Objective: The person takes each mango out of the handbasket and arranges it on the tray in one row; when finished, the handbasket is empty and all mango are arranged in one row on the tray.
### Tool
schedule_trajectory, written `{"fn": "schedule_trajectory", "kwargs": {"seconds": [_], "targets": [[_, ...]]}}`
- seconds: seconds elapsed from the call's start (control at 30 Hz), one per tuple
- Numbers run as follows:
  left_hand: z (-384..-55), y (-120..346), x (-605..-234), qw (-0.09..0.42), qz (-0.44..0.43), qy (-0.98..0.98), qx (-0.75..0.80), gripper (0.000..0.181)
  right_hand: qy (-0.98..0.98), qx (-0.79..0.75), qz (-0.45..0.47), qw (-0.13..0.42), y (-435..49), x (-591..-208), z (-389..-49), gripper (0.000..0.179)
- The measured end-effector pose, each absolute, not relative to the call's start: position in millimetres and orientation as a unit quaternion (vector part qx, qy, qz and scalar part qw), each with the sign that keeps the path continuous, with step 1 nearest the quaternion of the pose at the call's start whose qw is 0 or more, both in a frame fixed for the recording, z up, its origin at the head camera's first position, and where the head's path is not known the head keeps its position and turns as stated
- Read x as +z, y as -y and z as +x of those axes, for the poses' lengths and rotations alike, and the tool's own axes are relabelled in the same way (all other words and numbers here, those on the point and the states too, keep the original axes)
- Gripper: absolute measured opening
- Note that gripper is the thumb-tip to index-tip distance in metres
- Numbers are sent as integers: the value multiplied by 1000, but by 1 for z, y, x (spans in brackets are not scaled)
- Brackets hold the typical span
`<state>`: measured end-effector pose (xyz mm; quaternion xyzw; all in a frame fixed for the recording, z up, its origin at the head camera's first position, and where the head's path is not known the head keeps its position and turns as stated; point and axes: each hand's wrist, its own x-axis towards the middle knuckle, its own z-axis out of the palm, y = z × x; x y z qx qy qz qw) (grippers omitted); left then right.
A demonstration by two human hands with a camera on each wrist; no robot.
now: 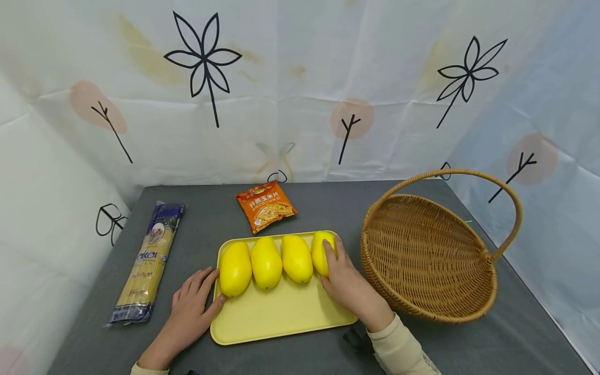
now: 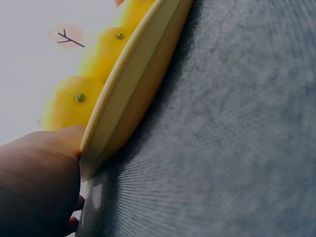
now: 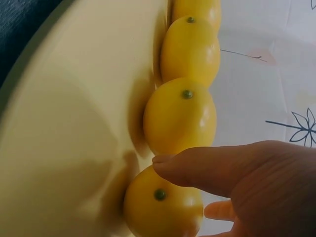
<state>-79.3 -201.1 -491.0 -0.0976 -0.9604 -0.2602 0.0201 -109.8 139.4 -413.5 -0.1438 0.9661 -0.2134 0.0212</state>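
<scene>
Several smooth yellow oval fruits (image 1: pixel 266 263), shaped like mangoes, lie side by side along the far half of a pale yellow tray (image 1: pixel 281 317). My right hand (image 1: pixel 347 281) holds the rightmost fruit (image 1: pixel 320 255), its thumb (image 3: pixel 192 165) on the near side and fingers around the other. In the right wrist view that fruit (image 3: pixel 163 207) shows a small green stem nub. At the tray's left edge rests my left hand (image 1: pixel 194 302), fingers loosely extended, the thumb near the leftmost fruit (image 1: pixel 236 268). The left wrist view shows this hand (image 2: pixel 39 173) against the tray's rim (image 2: pixel 128 103).
To the right stands a tilted wicker basket (image 1: pixel 431 255) with a tall arched handle (image 1: pixel 469 173). A packet of noodles (image 1: pixel 149 260) lies at the left. An orange snack bag (image 1: pixel 265 205) lies behind the tray. Patterned cloth (image 1: pixel 300 78) hangs around the grey table (image 1: pixel 206 208).
</scene>
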Motion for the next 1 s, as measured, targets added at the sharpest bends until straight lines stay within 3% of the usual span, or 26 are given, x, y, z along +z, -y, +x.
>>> {"fn": "schedule_trajectory", "kwargs": {"seconds": [0.2, 1.0], "targets": [[-79, 199, -487, 18, -98, 961, -260, 63, -967, -201, -156, -5, -137, -415, -108, 71], [-78, 199, -486, 23, -98, 961, -258, 64, -969, -181, -167, -11, -139, -418, -108, 63]]}}
